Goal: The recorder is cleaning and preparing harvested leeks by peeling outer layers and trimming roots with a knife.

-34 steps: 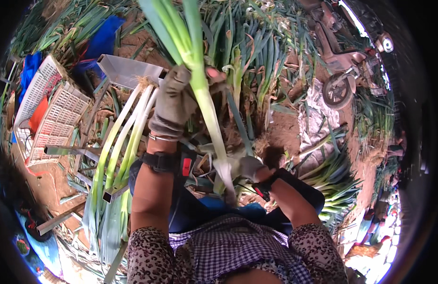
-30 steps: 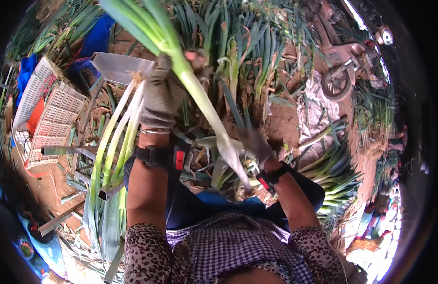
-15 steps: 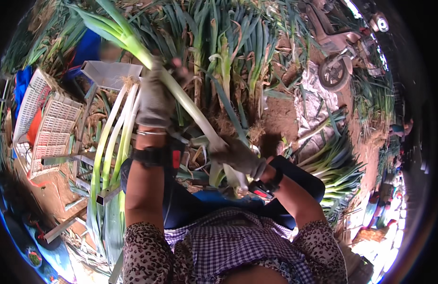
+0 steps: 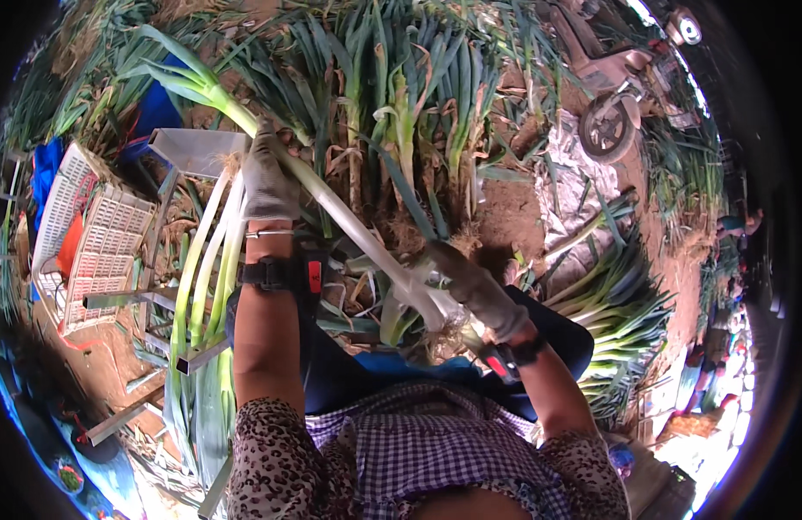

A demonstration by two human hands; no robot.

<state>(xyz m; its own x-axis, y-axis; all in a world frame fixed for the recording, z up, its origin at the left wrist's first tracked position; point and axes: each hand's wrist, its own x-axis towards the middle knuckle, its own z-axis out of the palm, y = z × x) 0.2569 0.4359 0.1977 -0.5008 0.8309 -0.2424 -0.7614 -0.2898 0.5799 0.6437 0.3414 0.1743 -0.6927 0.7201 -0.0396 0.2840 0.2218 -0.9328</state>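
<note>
A long leek point(image 4: 342, 208) lies slantwise in front of me, leafy end at upper left, roots toward my lap. My left hand point(image 4: 269, 178), in a grey work glove, is closed round its upper shaft, just below the green leaves. Beside the root end is my gloved right hand point(image 4: 480, 295), off the shaft. Its fingers look stretched out toward the upper left, partly dark and blurred; I see nothing held in them. Several trimmed leeks point(image 4: 212, 260) lie over a metal frame left of my left forearm, roots up and leaves hanging down.
Unpeeled leeks point(image 4: 409, 113) stand in a thick row ahead. More leeks point(image 4: 613, 312) are heaped at my right beside a pale sheet point(image 4: 574, 173). At left are a white plastic crate point(image 4: 106, 238), a metal tray point(image 4: 197, 149) and frame bars point(image 4: 115, 300). A motorbike point(image 4: 613, 104) stands far right.
My right hand has come off the leek's lower shaft and moved slightly right, uncovering the root end. My left hand keeps its grip, shifted a little to the left and down.
</note>
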